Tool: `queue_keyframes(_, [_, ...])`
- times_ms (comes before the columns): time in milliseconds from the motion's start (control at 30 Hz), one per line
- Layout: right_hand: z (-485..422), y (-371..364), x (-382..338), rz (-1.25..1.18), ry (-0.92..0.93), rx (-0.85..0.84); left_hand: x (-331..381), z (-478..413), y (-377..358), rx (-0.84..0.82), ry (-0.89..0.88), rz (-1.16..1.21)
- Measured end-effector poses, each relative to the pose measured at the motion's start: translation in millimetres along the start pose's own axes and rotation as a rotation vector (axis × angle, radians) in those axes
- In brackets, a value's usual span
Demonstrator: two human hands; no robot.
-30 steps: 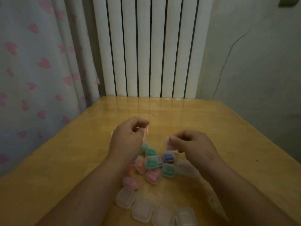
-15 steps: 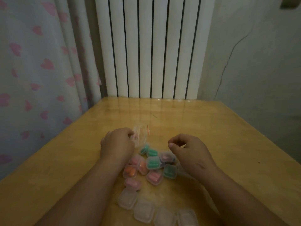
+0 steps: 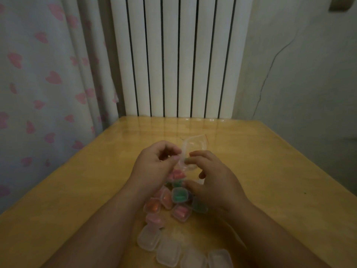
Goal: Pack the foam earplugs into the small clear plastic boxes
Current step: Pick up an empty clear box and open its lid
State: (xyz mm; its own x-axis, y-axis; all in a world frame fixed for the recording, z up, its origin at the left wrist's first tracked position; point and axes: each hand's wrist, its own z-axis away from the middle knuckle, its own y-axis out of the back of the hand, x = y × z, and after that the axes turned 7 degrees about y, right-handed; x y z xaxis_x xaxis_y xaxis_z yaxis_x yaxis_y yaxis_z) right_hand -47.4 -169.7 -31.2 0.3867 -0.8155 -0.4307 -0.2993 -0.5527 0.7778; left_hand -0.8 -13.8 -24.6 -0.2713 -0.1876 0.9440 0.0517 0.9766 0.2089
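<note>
My left hand [image 3: 154, 167] pinches a small clear plastic box [image 3: 193, 149] by its edge, with the lid standing open above the table. My right hand [image 3: 214, 182] meets it from the right and pinches a green foam earplug [image 3: 185, 160] at the box's lower half. Below the hands lies a cluster of shut boxes filled with earplugs: green [image 3: 179, 195], orange [image 3: 153, 206] and pink [image 3: 180, 212]. Part of the cluster is hidden under my hands.
Several shut clear boxes without earplugs [image 3: 148, 237] lie in a row near the wooden table's [image 3: 77, 200] front edge. A white radiator [image 3: 173, 55] stands behind the table, a heart-print curtain [image 3: 38, 84] hangs at the left, and a wall is at the right.
My right hand has moved left and up to the clear box. My left hand has shifted right and turned the open box upright between both hands.
</note>
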Motion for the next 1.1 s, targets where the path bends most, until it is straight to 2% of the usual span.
queue_keyframes(167, [-0.1, -2.8, 5.7, -0.123, -0.067, 0.183, 3.3, 0.8, -0.9, -0.002, 0.021, 0.066])
queue_keyframes(267, [-1.4, 1.3, 7.8, -0.214, -0.071, 0.306, 0.2, -4.2, -0.5, 0.135, 0.136, 0.097])
queue_keyframes(333, [-1.4, 4.9, 7.6, -0.279, -0.049, 0.361, -1.5, -6.3, -2.7, 0.152, 0.256, 0.16])
queue_keyframes(433, [-1.4, 8.0, 7.6, -0.358, 0.024, 0.373, 0.9, -6.4, -6.7, 0.042, 0.471, 0.447])
queue_keyframes(500, [-1.0, 7.8, 7.7, -0.362, 0.054, 0.347, 3.2, -4.3, -6.9, -0.048, 0.538, 0.585])
queue_keyframes(567, [0.3, 7.3, 7.2, -0.365, 0.075, 0.32, 3.5, -3.4, -6.4, -0.103, 0.501, 0.6])
queue_keyframes(667, [1.4, 10.7, 4.9, -0.408, -0.002, 0.31, -0.3, -5.2, -3.0, -0.089, 0.448, 0.56])
queue_keyframes(800, [-1.1, 13.6, 5.9, -0.242, -0.053, 0.355, -4.8, -8.2, -1.9, -0.128, 0.432, 0.546])
queue_keyframes(1000, [-3.0, 12.9, 3.2, 0.081, -0.108, 0.239, -1.0, -3.3, -3.5, -0.217, 0.388, 0.522])
queue_keyframes(1100, [-3.5, 9.8, 1.6, 0.142, -0.159, 0.157, -1.0, -2.5, -4.5, -0.249, 0.396, 0.543])
